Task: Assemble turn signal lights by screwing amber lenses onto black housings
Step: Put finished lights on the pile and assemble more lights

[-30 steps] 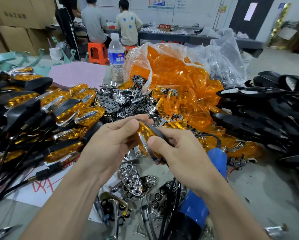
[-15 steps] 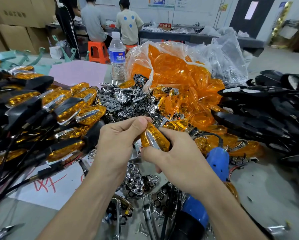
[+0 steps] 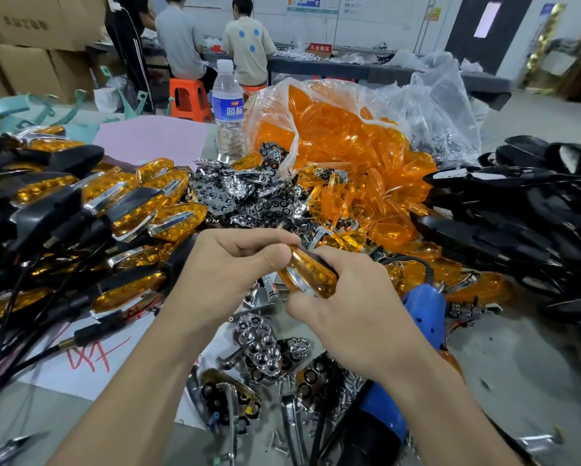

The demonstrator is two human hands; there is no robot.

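Observation:
Both hands hold one turn signal light (image 3: 311, 275) with an amber lens, a chrome strip and a black housing behind it. My left hand (image 3: 228, 270) pinches its upper left end with thumb and curled fingers. My right hand (image 3: 346, 304) grips its lower right end, thumb under the lens. The light is tilted, amber face toward me. A clear bag of loose amber lenses (image 3: 342, 139) lies behind. Black housings (image 3: 517, 223) are heaped at the right. Finished lights (image 3: 137, 203) with wires pile up at the left.
A blue electric screwdriver (image 3: 423, 314) lies under my right wrist. Chrome reflector pieces (image 3: 258, 341) and screws litter the table front and middle. A water bottle (image 3: 227, 109) stands at the back. Two people sit at a far bench by an orange stool (image 3: 188, 99).
The light has turned in my hands so its amber face shows more. Both hands have shifted slightly up and right, still gripping it.

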